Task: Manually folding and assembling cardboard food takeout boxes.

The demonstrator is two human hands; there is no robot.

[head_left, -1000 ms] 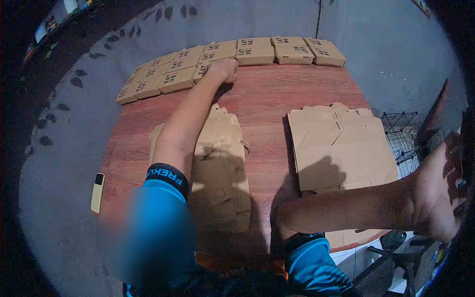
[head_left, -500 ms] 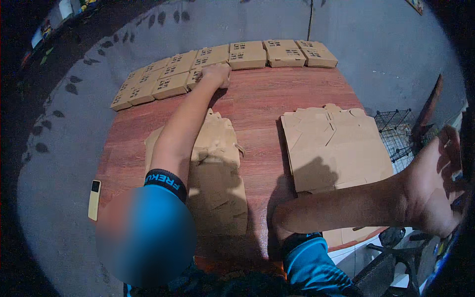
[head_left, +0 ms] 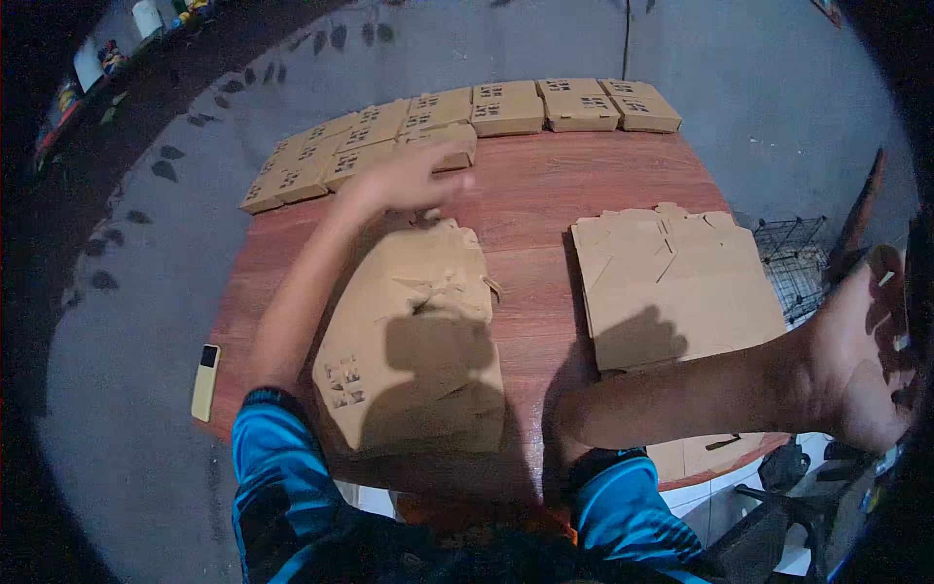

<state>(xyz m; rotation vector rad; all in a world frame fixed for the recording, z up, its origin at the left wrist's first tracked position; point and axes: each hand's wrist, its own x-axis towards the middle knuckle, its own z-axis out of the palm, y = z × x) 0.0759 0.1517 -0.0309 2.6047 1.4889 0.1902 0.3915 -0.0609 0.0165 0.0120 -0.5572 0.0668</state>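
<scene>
My left hand (head_left: 413, 185), slightly blurred, hovers just in front of the nearest small brown cardboard box (head_left: 443, 141) in the rows at the back. Its fingers are apart and hold nothing. Below that forearm lies a flat, unfolded cardboard box blank (head_left: 418, 370) with cut tabs at its far end and dark print at its left. My right hand (head_left: 856, 360) is raised at the far right rim, palm side showing, fingers curled; what they hold, if anything, is lost in the dark edge. Under my right forearm sits a stack of flat cardboard blanks (head_left: 681, 282).
Several folded boxes (head_left: 506, 107) line the far edge of the reddish wooden table (head_left: 530, 224). A pale yellow phone (head_left: 204, 384) lies at the left edge. A wire rack (head_left: 790, 253) and a black chair (head_left: 778, 516) stand off the right side. Grey walls rise behind and left.
My left hand has drawn back from the boxes toward me, its fingers spreading, and its forearm has swung left, uncovering the print on the blank. The view has shifted slightly; my right hand stays raised.
</scene>
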